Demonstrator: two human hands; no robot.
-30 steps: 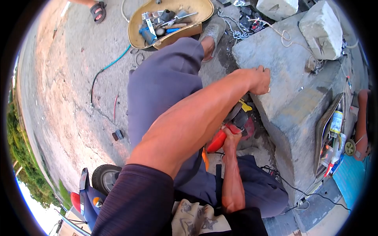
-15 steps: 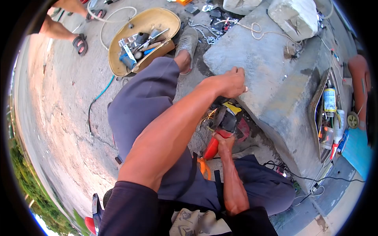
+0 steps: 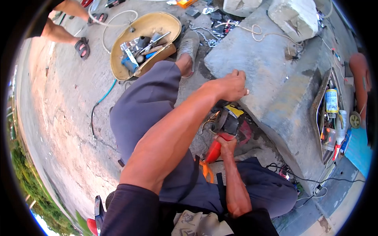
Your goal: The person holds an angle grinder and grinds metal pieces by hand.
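Right hand (image 3: 228,146) wrapped round the red tool (image 3: 214,152), red tool low beside the big stone (image 3: 267,59), left hand (image 3: 233,86) by the stone's edge, from far off I cannot tell its grip

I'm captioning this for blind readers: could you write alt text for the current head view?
A person's right hand grips a red tool, while the left hand is at the edge of a large grey slab. At upper left, a tan container holds assorted tools.
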